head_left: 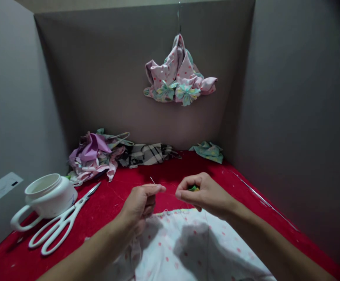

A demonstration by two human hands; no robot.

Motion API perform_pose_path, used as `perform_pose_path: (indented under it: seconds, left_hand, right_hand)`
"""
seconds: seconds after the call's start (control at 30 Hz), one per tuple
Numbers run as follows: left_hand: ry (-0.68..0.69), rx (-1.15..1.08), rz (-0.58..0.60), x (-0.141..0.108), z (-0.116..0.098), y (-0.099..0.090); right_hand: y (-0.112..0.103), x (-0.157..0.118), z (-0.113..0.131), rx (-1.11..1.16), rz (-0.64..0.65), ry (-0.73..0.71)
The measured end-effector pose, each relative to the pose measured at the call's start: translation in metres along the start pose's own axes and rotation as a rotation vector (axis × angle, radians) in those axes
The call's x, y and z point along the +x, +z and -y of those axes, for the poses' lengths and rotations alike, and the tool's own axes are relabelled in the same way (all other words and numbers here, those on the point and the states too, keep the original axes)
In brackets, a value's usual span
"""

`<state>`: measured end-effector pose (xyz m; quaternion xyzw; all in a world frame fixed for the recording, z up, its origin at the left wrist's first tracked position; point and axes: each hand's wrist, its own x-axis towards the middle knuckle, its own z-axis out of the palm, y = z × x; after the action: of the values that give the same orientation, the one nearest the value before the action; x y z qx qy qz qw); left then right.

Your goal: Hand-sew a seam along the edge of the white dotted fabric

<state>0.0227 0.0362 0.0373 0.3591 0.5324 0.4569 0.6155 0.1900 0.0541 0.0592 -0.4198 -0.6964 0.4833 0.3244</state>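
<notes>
My left hand (139, 203) pinches a thin sewing needle (152, 180) upright between thumb and forefinger. My right hand (202, 191) sits a little to the right, its fingers curled around a small green object (193, 188), mostly hidden, possibly a thread bobbin. A fine thread seems to span the gap between my hands, though it is faint. Below both hands, a white fabric with pink dots (187, 249) spreads toward me, its far edge close under my wrists.
White-handled scissors (61, 220) and a white handled jar (45, 197) lie left on the red table cover (123, 191). Pink fabric scraps (95, 156), plaid cloth (146, 154) and green cloth (208, 152) line the back. Pink fabric bows (178, 74) hang from a hook on the grey wall.
</notes>
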Motion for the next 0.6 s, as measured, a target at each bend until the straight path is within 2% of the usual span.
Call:
perform_pose_path:
  seconds: [0.13,0.27,0.43,0.6]
  left_hand:
    - [0.173,0.146,-0.14,0.006,0.001,-0.004]
    - [0.294,0.206,-0.265,0.014,-0.008,-0.013]
    - [0.429,0.171,-0.404,0.024,-0.034,-0.04]
    - [0.479,0.065,-0.478,0.024,-0.06,-0.066]
  right_hand:
    - [-0.014,-0.003,0.007,0.06,-0.065,0.047]
    - [-0.033,-0.006,0.012,0.124,-0.136,0.043]
    - [-0.05,-0.006,0.011,0.172,-0.218,0.03]
    - [-0.052,-0.004,0.008,0.161,-0.226,0.045]
